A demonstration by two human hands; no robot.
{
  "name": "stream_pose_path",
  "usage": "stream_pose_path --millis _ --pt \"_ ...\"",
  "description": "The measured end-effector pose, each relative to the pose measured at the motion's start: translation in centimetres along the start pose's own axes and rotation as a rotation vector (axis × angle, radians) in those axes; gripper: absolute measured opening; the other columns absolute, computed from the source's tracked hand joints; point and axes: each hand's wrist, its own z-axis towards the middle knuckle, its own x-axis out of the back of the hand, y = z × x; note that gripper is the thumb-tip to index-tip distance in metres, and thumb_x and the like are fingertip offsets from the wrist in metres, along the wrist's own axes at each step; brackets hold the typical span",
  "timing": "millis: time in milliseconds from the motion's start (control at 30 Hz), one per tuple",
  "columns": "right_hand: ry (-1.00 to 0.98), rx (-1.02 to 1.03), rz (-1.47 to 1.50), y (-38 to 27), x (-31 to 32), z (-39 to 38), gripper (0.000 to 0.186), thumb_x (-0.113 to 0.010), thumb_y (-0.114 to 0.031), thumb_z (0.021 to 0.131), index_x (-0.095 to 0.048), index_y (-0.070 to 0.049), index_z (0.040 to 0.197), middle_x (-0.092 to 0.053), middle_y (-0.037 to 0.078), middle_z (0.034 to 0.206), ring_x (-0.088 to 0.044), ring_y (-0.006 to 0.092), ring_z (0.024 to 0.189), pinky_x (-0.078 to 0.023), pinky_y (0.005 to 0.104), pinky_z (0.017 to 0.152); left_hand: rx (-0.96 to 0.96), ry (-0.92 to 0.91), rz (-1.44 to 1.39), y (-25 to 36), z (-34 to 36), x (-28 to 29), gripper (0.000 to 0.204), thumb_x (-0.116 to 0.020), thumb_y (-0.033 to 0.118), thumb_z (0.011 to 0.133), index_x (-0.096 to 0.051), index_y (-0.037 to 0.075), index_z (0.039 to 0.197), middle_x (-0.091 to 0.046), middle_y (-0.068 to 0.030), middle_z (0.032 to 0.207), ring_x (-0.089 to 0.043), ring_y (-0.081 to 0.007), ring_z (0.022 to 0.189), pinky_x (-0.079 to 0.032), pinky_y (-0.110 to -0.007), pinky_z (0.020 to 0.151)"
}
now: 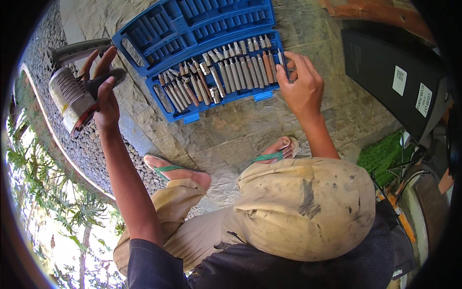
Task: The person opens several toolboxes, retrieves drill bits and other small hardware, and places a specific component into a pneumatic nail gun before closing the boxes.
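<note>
A blue plastic case [156,113] lies unfolded on the stone paving, its lower half filled with rows of metal driver bits [243,72], several of them rusty. At the case's right end, my right hand [303,82] is closed, thumb and fingertips around a silver bit [280,58] standing along the row. Off the case's left side, my left hand [106,91] is closed around a black handle-like part of a tool with a grey ribbed cylinder [72,96]. Its thumb lies along the black part while two fingers stick out beyond it. The tool's exact kind is unclear.
Grey pebbles [38,53] border the paving on the left. A black box with white labels [394,77] stands at the right, below a reddish-brown wooden edge [380,10]. My sandalled feet [180,171] are just in front of the case. Green turf [380,154] lies at right.
</note>
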Motion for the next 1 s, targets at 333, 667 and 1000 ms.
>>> stream_pose_path --millis 333,667,1000 --pt "-0.057 -0.178 0.102 0.0 1.4 0.4 0.020 -0.073 -0.010 0.088 -0.072 -0.002 0.106 -0.074 0.011 0.086 -0.071 0.0198 0.067 -0.056 0.0355 0.062 -0.049 -0.022 0.082 -0.4 0.0 -0.1 0.070 -0.060 0.021 0.088 -0.038 0.000 0.151 -0.057 -0.0239 0.147 -0.047 -0.0318 0.144 -0.027 -0.042 0.122" --pt "-0.267 -0.033 0.577 -11.7 4.1 9.6 0.015 -0.070 -0.008 0.097 -0.073 -0.001 0.110 -0.067 0.000 0.078 -0.054 0.0046 0.065 -0.043 0.0248 0.056 -0.106 0.027 0.177 -2.3 -0.5 0.6 0.075 -0.079 0.042 0.082 -0.055 0.009 0.144 -0.062 -0.0071 0.143 -0.057 -0.0218 0.120 -0.034 -0.037 0.112" --pt "-0.439 0.608 0.542 -28.3 1.6 13.8 0.013 -0.073 -0.006 0.094 -0.075 -0.003 0.107 -0.072 0.003 0.081 -0.064 0.0061 0.074 -0.050 0.0238 0.065 0.067 0.150 -0.180 -1.4 -2.7 -1.1 0.061 -0.071 0.017 0.088 -0.054 0.007 0.146 -0.065 -0.0069 0.134 -0.066 -0.0141 0.103 -0.053 -0.031 0.088"
